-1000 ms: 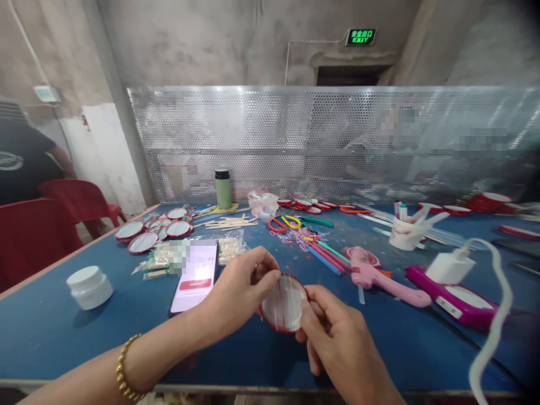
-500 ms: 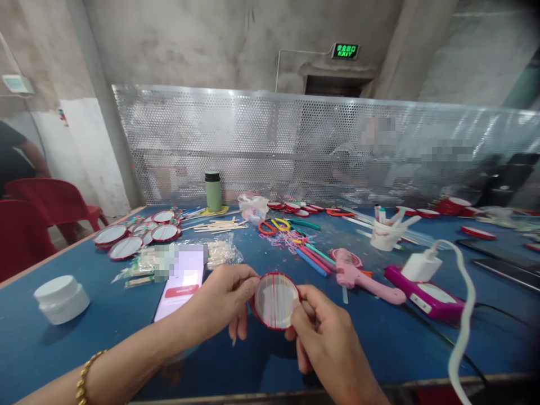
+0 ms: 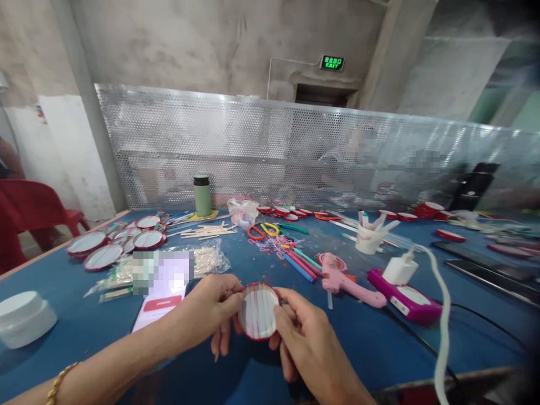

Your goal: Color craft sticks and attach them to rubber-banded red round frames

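Both of my hands hold a small round red-rimmed lid with thin bands stretched across its white face, tilted up above the blue table. My left hand pinches its left rim with thumb and fingers; a thin wooden stick pokes down below these fingers. My right hand grips the right rim, thumb on the front edge. A phone with a lit screen lies just left of my left hand.
Finished red-rimmed lids lie at the left, a white jar at the near left. A green bottle, wooden sticks, coloured bands, a pink glue gun, a white cup and a charger with a white cable surround them. A perforated metal screen stands behind.
My view has swung to the right and lifted, so everything has slid left in the picture. Both hands keep their grip on the lid, now a little lower and nearer to me.
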A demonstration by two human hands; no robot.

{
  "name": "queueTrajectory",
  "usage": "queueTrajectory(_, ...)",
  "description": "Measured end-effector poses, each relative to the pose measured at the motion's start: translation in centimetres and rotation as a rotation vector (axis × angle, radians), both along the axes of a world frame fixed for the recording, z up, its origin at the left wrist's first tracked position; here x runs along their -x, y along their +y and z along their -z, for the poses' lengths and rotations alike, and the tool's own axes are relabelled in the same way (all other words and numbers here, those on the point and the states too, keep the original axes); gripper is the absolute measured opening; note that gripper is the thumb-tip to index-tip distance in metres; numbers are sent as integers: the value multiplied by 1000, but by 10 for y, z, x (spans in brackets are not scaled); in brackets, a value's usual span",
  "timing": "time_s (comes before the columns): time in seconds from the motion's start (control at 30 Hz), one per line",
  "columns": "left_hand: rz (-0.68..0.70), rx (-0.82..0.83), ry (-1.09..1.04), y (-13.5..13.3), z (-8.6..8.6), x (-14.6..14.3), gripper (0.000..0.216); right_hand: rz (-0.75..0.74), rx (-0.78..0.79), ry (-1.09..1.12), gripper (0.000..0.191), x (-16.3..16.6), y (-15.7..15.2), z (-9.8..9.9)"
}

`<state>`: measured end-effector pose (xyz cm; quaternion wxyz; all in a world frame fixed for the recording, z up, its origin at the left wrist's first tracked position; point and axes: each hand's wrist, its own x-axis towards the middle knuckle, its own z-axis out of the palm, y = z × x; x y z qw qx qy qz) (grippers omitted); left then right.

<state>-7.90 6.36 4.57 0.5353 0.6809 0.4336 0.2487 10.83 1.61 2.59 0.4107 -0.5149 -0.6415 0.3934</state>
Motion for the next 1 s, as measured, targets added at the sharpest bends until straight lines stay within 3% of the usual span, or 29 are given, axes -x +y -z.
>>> queueTrajectory(0.17, -62, -70, 180, 7, -4, -4, 17, 99, -73, -80, 52, -22, 1, -2)
queueTrajectory(0.47, -16, -272, 461, 51, -14, -14, 13, 288, -424, -375, 33, -62, 5, -4)
queueTrajectory(0.63, -31, -325, 541, 56, -20, -22, 18, 310, -502, -425, 32, -68, 10, -8)
queueTrajectory(0.8, -29, -348, 636, 61, -17, -21, 16, 260, -506, -444, 31, -67, 12, 1)
queueTrajectory(1.0, -55, -542, 837, 63, -16, -26, 17, 258, -591, -510, 32, -68, 14, 8)
